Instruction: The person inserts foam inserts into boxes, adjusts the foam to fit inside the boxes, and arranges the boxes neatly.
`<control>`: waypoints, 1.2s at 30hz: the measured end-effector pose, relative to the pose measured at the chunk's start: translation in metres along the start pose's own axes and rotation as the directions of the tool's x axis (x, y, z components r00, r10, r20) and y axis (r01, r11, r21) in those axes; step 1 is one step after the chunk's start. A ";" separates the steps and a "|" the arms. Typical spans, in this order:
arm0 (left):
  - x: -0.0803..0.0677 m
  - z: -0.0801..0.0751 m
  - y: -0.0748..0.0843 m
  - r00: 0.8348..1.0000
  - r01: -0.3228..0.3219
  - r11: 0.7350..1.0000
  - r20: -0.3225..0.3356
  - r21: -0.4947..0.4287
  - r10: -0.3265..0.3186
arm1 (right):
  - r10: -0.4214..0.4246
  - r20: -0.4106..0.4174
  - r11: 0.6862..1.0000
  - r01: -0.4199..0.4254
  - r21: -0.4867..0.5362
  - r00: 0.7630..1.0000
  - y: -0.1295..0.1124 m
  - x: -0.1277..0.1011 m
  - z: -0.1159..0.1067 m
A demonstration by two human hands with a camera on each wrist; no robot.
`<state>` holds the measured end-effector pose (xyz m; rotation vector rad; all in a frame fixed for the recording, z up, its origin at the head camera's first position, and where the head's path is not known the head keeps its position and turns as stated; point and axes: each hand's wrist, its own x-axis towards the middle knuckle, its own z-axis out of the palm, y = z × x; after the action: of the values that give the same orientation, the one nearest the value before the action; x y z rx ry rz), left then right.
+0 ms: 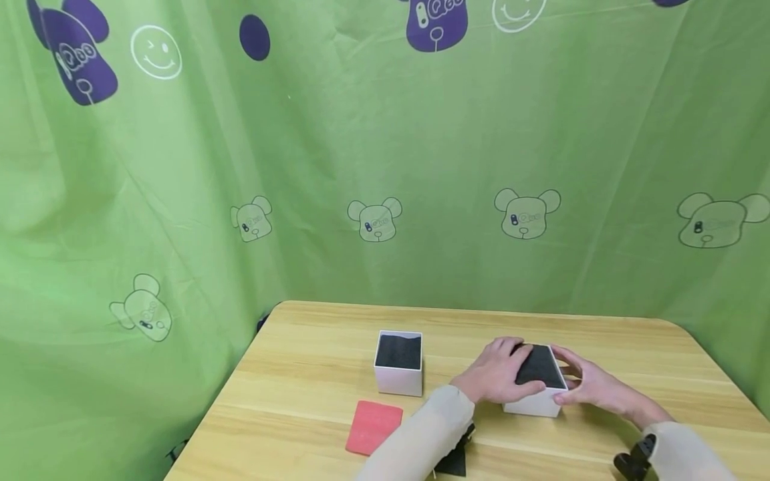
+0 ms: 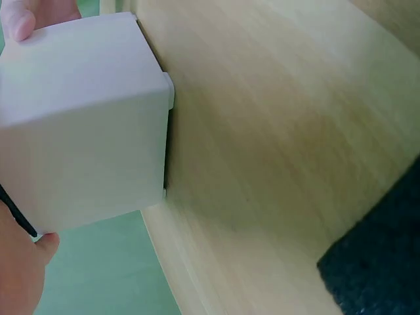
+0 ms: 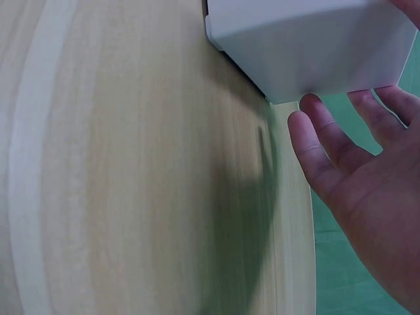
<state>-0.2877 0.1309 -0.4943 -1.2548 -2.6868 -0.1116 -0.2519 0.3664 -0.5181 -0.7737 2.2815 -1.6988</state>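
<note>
A white box (image 1: 532,404) with a black foam-like piece (image 1: 539,366) level with its top stands right of the table's middle. My left hand (image 1: 493,373) lies across the top of this box from the left, fingers spread at the far edge, thumb over the black piece near the front edge. From the right, my right hand (image 1: 592,387) grips the box, thumb at its front corner and fingers along the far right side. In the right wrist view, the fingertips (image 3: 311,104) meet the edge of the white wall.
A second white box (image 1: 400,382) with black filling stands to the left. In front of it lies a flat red square (image 1: 374,427). A black flat piece (image 1: 455,462) is partly hidden under my left forearm. A green curtain (image 1: 385,133) hangs behind the wooden table (image 1: 289,381).
</note>
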 end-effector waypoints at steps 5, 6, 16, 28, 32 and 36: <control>0.001 0.001 0.003 1.000 -0.005 0.999 -0.009 0.042 0.005 | 0.025 -0.004 1.000 -0.025 0.000 1.000 0.001 0.001 0.000; 0.001 0.001 0.003 1.000 -0.003 0.999 -0.009 0.048 0.004 | 0.021 -0.001 1.000 -0.021 -0.006 1.000 0.002 0.001 0.000; 0.002 0.002 0.005 1.000 -0.007 0.998 0.011 0.056 0.006 | 0.001 -0.004 1.000 -0.001 -0.025 1.000 0.004 0.000 0.000; 0.003 0.004 0.001 0.999 -0.014 1.000 0.038 0.016 0.014 | -0.019 -0.005 1.000 0.019 -0.023 1.000 0.001 -0.001 0.000; -0.002 0.007 -0.004 0.999 -0.038 0.999 0.016 -0.005 0.039 | -0.016 -0.015 1.000 0.015 -0.023 1.000 0.001 -0.001 0.000; -0.010 0.008 -0.010 0.999 -0.051 0.999 0.004 -0.003 0.051 | -0.019 -0.018 0.999 0.018 -0.030 1.000 0.002 -0.002 -0.001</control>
<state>-0.2900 0.1186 -0.5044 -1.3246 -2.6563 -0.1069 -0.2512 0.3681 -0.5198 -0.7907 2.3237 -1.6905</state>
